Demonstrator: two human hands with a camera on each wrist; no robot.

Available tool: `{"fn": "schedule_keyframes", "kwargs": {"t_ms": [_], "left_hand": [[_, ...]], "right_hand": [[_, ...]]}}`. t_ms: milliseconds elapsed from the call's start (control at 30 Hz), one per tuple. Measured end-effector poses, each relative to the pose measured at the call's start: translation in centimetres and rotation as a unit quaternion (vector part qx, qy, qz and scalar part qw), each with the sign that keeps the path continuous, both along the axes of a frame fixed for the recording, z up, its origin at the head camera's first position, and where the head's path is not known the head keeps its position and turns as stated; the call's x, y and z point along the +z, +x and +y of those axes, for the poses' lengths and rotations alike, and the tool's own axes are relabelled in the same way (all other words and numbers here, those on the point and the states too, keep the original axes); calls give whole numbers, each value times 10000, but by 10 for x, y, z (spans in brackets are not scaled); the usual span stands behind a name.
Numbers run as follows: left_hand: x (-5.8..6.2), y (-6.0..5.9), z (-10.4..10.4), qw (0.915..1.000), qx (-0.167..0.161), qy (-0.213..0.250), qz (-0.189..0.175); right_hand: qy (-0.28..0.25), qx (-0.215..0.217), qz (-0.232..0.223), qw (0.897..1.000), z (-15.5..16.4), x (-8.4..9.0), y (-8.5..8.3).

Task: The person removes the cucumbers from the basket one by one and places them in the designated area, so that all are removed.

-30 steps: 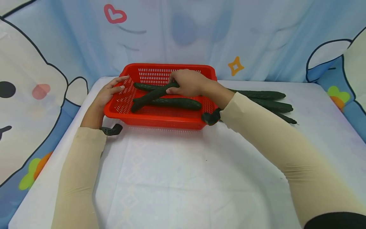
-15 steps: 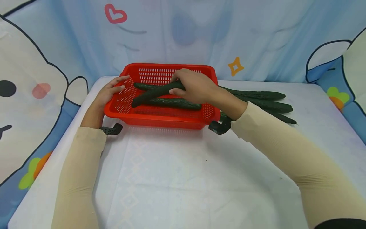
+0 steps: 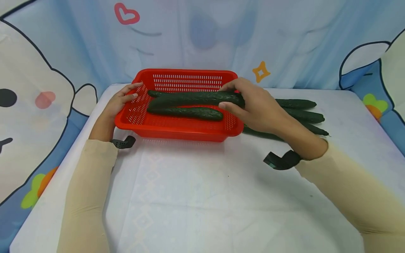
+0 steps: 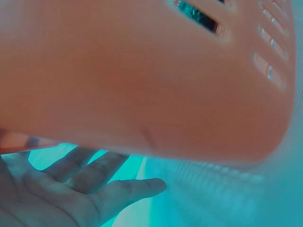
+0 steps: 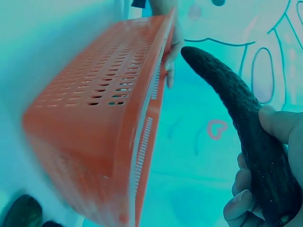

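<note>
One red slotted basket (image 3: 181, 133) holds two cucumbers (image 3: 194, 113), left hand (image 3: 119, 101) resting straight-fingered on its left rim, right hand (image 3: 257, 105) curled round a third cucumber (image 3: 196, 99) above it, further cucumbers (image 3: 305, 115) on the white cloth (image 3: 190, 196) at right.

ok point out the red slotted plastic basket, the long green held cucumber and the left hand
Red slotted plastic basket (image 3: 180, 134), head view: front wall
Long green held cucumber (image 5: 248, 125), right wrist view: mid-length
Left hand (image 3: 117, 102), head view: back of hand
</note>
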State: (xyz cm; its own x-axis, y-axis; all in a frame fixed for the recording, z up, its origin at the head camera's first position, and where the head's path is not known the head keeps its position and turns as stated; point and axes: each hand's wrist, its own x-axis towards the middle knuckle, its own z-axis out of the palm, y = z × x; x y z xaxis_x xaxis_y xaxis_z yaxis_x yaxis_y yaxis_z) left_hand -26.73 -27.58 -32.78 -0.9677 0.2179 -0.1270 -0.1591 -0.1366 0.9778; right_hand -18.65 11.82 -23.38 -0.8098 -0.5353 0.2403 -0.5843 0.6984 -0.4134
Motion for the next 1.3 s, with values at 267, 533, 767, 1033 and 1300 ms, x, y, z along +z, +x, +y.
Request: {"fn": "schedule_keyframes", "kwargs": {"t_ms": [267,533,767,1033,1300], "left_hand": [[-1,0,-1,9999,-67,-62,51],[0,1,-1,9999,-131,-19,73],[1,3,0,9999,-170,26,6],[4,6,3,9995,-207,216,-62],[6,7,3,9997,-206,116,-35]], "right_hand": [[-110,-323,155,9993,46,-9,40],[32,-608,53,9981,89,-34,74],[257,-922,-279,9950,121,-52,88],[614,-1250,-323,9897,145,-63,91],[729,-1741,-811,9787,166,-66,83]]}}
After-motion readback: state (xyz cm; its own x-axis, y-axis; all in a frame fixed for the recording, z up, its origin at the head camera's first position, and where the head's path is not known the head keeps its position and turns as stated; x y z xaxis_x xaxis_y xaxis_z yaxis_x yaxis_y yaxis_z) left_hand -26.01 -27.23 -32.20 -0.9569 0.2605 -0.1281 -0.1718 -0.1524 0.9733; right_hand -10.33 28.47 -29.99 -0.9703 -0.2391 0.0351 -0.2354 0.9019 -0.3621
